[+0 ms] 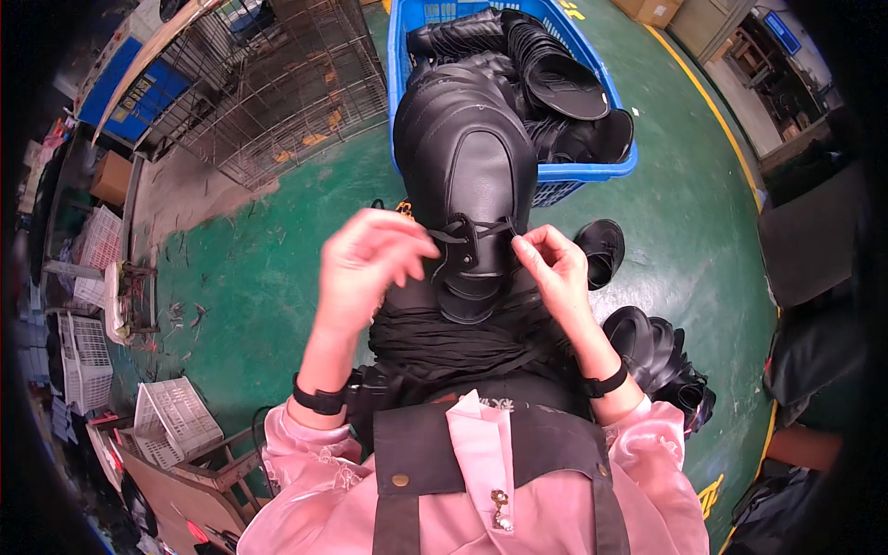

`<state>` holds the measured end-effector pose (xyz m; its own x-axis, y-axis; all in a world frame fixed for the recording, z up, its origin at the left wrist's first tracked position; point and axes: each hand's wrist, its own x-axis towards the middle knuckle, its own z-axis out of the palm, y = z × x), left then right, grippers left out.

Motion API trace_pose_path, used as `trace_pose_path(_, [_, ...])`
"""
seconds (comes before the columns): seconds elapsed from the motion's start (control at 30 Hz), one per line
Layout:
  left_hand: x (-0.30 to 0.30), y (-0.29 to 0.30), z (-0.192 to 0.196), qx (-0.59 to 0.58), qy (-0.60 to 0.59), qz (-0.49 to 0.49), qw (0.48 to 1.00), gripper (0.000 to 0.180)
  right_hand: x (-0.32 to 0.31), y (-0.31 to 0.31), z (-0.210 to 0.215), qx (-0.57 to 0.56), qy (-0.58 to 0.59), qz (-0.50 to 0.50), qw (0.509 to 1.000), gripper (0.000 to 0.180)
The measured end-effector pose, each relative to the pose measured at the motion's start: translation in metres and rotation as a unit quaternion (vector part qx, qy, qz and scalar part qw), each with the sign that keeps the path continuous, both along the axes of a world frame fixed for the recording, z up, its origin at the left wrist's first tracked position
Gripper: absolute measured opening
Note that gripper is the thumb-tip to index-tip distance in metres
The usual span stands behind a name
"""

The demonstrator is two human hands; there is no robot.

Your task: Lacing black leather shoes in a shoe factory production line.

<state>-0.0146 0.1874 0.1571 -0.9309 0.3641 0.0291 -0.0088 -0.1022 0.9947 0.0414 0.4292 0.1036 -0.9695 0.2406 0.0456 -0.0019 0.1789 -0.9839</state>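
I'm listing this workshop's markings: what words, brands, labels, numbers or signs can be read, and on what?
I copy out no wording; print shows here:
Green floor: yellow characters, lower right, bent by the lens.
Dark apron: pale characters, partly hidden.
Blue panel, upper left: label, too small to read.
Blue sign, upper right: too small to read.

Lighting: bright, diffuse | Highlights: soft sheen on black upper (481,162) | Blur: left fingers (400,252) slightly smeared | Distortion: edges bowed, corners black
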Motion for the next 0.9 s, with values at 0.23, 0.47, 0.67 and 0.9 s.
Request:
trace_pose_path(0.23, [0.013,0.066,-0.002,-0.27,0.277,-0.07,0.92,0.019,-0.007,0.003,-0.008,-0.142,-0.013,0.043,0.989,0.021])
trace_pose_path(0.47, [0.013,0.07,-0.007,-0.315,0.309,-0.069,0.895,0.022,-0.006,0.004,-0.012,-0.146,-0.025,0.051,0.988,0.021])
trace_pose_path(0.67, [0.013,0.072,-0.008,-0.305,0.305,-0.069,0.9,0.023,-0.003,0.002,-0.003,-0.15,0.002,0.071,0.986,0.018])
trace_pose_path(0.9, [0.018,0.068,-0.012,-0.277,0.266,-0.053,0.922,0.028,0.011,0.014,-0.003,-0.016,0.082,0.155,0.984,0.008])
